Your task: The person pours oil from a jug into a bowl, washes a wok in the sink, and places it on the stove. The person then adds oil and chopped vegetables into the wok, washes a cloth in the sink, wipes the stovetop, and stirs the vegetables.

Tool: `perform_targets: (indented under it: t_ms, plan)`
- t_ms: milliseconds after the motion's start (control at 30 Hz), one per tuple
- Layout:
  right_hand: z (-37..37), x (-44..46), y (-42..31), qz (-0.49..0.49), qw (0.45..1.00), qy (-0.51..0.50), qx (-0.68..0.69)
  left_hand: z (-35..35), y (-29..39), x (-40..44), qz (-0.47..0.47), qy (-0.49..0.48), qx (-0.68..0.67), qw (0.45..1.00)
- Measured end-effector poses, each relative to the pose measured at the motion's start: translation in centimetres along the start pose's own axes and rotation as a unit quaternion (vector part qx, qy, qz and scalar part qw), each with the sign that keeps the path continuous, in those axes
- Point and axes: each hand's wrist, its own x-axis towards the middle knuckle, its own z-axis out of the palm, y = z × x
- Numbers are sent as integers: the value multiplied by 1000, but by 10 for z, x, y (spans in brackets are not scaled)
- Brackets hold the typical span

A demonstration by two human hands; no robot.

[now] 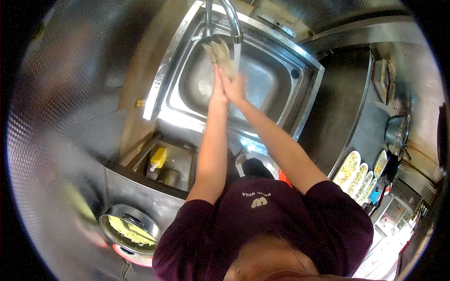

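Over a steel sink (201, 96), a pale, limp glove-like item (220, 56) with finger-like ends is pressed between my two hands. My left hand (218, 86) holds its lower end from the left side. Against it from the right lies my right hand (234, 88), its fingers partly blurred by motion. Water (237, 56) runs from the curved faucet (232, 21) just beside the item and down by my right hand. The palms and parts of the fingers are hidden.
A dark counter (333, 93) stands right of the sink, with oval dishes of food (348, 168) and a metal pot (396, 133) beyond. At lower left are a yellow bottle (159, 157) and a lidded pan (147, 223) with shredded greens.
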Motion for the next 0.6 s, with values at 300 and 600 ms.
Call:
perform_targets:
  t_ms: [300,600]
  plan:
    - [-123,-52,-17,-150,977,-153,-17,32,3,33,11,121,37,992]
    - [-130,-22,-26,-18,936,-203,-286,24,-7,44,82,115,346,928]
